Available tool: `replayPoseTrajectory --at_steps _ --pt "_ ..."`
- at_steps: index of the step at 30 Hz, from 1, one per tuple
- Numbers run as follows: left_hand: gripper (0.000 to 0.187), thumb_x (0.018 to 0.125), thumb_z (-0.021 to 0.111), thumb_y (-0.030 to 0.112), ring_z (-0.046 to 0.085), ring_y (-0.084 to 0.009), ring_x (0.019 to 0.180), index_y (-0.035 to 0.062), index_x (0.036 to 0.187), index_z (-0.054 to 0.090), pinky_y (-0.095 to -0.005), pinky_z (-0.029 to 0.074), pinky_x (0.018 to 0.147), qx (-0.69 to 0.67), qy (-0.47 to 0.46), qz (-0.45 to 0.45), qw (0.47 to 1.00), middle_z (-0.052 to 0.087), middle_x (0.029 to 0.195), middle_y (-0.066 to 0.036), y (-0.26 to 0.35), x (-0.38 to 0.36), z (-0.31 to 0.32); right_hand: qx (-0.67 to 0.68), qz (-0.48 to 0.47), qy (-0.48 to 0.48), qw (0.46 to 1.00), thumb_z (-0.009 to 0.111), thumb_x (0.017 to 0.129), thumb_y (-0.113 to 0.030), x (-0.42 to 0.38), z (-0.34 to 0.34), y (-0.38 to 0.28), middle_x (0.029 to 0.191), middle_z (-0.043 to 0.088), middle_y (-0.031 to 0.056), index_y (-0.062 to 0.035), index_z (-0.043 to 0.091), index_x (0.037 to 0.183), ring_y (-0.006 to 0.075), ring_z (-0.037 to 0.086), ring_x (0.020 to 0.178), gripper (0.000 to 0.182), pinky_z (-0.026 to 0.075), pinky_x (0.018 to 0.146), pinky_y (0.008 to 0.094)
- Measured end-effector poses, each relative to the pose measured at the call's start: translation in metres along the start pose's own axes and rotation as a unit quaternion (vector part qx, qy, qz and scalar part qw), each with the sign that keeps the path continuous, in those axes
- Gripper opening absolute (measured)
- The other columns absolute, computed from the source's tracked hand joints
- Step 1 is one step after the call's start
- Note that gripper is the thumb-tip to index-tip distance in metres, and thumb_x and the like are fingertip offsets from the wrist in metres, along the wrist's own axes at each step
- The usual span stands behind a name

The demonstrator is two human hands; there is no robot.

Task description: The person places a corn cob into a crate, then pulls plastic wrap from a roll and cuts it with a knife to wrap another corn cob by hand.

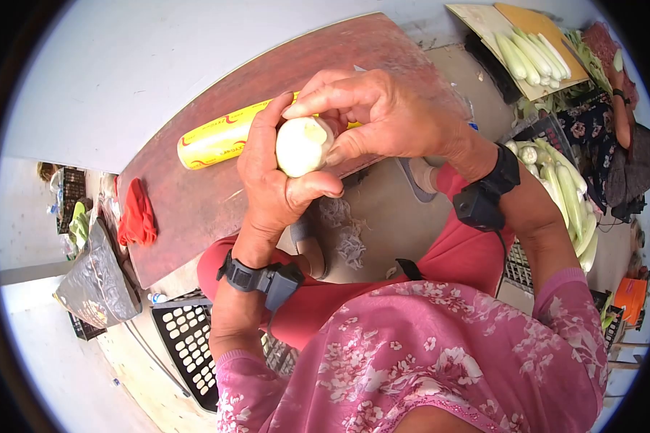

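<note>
A pale, whitish-green vegetable (300, 147) points its round cut-looking end at me, so its length is hidden. My left hand (271, 169) wraps round its left side and underside, thumb stretched along the bottom. On the other side, my right hand (393, 115) closes on it with bent fingers at its upper edge and the thumb at its right. Behind both hands, a yellow roll of plastic wrap (213, 144) with red print lies on the dark red table (188, 209).
A red cloth (137, 215) hangs at the table's left edge. Long pale green vegetables (534, 58) lie on a board at the upper right, and more (567, 187) fill a crate below. Another person (607, 130) is at the far right. A black crate (184, 346) stands lower left.
</note>
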State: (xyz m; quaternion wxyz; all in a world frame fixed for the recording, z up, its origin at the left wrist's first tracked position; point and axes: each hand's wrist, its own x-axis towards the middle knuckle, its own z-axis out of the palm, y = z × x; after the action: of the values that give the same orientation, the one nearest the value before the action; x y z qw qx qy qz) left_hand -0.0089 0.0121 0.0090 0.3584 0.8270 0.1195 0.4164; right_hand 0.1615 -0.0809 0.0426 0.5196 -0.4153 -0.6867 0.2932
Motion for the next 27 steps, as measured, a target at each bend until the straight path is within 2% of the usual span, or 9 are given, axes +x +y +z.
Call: replayPoseTrajectory --at_steps 6,9,12,14,15,18,21,24,27 --pt "0.090 0.065 0.078 0.057 0.063 -0.0241 0.095 -0.0013 0.127 0.049 -0.0357 0.050 0.083 0.000 0.015 0.002 1.000 0.063 0.107 -0.015 0.000 0.000 -0.002 -0.073 0.010 -0.032 0.997 0.074 0.079 -0.010 0.005 -0.010 -0.004 0.109 0.062 0.0065 -0.0051 0.063 0.118 0.0164 0.062 0.092 0.041 0.051 0.082 0.0284" --pt "0.078 0.072 0.074 0.047 0.062 -0.0216 0.095 -0.0007 0.128 0.048 -0.0349 0.049 0.084 -0.070 0.023 -0.055 0.996 0.063 0.106 -0.014 0.007 0.001 -0.001 0.039 0.060 -0.049 0.996 0.071 0.081 -0.010 0.004 -0.013 0.006 0.113 0.062 0.0059 -0.0057 0.058 0.125 0.0162 0.061 0.096 0.046 0.049 0.086 0.0286" --pt "0.073 0.076 0.070 0.045 0.060 -0.0208 0.097 -0.0001 0.129 0.046 -0.0344 0.047 0.086 -0.105 0.028 -0.105 0.989 0.063 0.105 -0.015 0.012 0.004 0.000 0.073 0.109 -0.085 0.988 0.079 0.077 -0.022 0.005 -0.021 -0.003 0.122 0.051 0.0062 0.0001 0.046 0.135 0.0141 0.054 0.100 0.071 0.045 0.089 0.0289" --pt "0.072 0.078 0.067 0.044 0.060 -0.0209 0.098 0.0003 0.131 0.045 -0.0343 0.047 0.086 -0.133 0.023 -0.143 0.981 0.063 0.106 -0.015 0.017 0.008 0.000 0.057 0.047 -0.033 0.997 0.075 0.080 -0.033 0.003 -0.016 0.005 0.119 0.056 0.0098 -0.0003 0.048 0.133 0.0169 0.054 0.106 0.068 0.044 0.093 0.0300" --pt "0.072 0.079 0.067 0.045 0.060 -0.0211 0.098 0.0001 0.131 0.044 -0.0341 0.047 0.086 -0.122 0.021 -0.145 0.982 0.063 0.106 -0.015 0.018 0.009 0.000 0.049 0.015 -0.007 0.999 0.073 0.082 -0.039 0.004 -0.014 0.007 0.118 0.059 0.0115 -0.0005 0.049 0.132 0.0183 0.055 0.108 0.067 0.044 0.096 0.0306" --pt "0.074 0.081 0.064 0.047 0.059 -0.0216 0.099 -0.0008 0.132 0.042 -0.0338 0.047 0.086 -0.119 0.022 -0.157 0.980 0.062 0.107 -0.015 0.023 0.010 0.002 0.129 0.026 0.033 0.991 0.066 0.081 -0.057 0.005 -0.003 0.002 0.118 0.058 0.0144 0.0001 0.051 0.128 0.0196 0.054 0.110 0.075 0.042 0.097 0.0312" --pt "0.080 0.083 0.058 0.057 0.058 -0.0221 0.100 -0.0025 0.133 0.039 -0.0336 0.046 0.087 -0.139 0.031 -0.158 0.977 0.061 0.109 -0.016 0.025 0.012 0.007 0.136 0.096 0.023 0.986 0.057 0.085 -0.062 0.009 0.008 -0.005 0.116 0.059 0.0115 -0.0015 0.053 0.125 0.0182 0.053 0.111 0.073 0.043 0.095 0.0306" --pt "0.090 0.084 0.048 0.070 0.056 -0.0228 0.103 -0.0044 0.134 0.037 -0.0337 0.045 0.089 -0.119 0.030 -0.143 0.982 0.059 0.111 -0.017 0.005 0.011 0.009 0.084 0.086 0.042 0.992 0.057 0.087 -0.059 0.013 0.014 0.002 0.112 0.060 0.0080 -0.0025 0.056 0.121 0.0152 0.053 0.107 0.065 0.043 0.091 0.0293" --pt "0.096 0.085 0.037 0.076 0.055 -0.0231 0.105 -0.0055 0.135 0.034 -0.0338 0.045 0.089 -0.142 0.017 -0.162 0.976 0.056 0.115 -0.017 -0.002 0.009 0.012 0.100 0.096 0.056 0.989 0.054 0.093 -0.051 0.011 0.017 0.013 0.109 0.061 0.0060 -0.0022 0.056 0.118 0.0126 0.054 0.102 0.055 0.043 0.089 0.0285"
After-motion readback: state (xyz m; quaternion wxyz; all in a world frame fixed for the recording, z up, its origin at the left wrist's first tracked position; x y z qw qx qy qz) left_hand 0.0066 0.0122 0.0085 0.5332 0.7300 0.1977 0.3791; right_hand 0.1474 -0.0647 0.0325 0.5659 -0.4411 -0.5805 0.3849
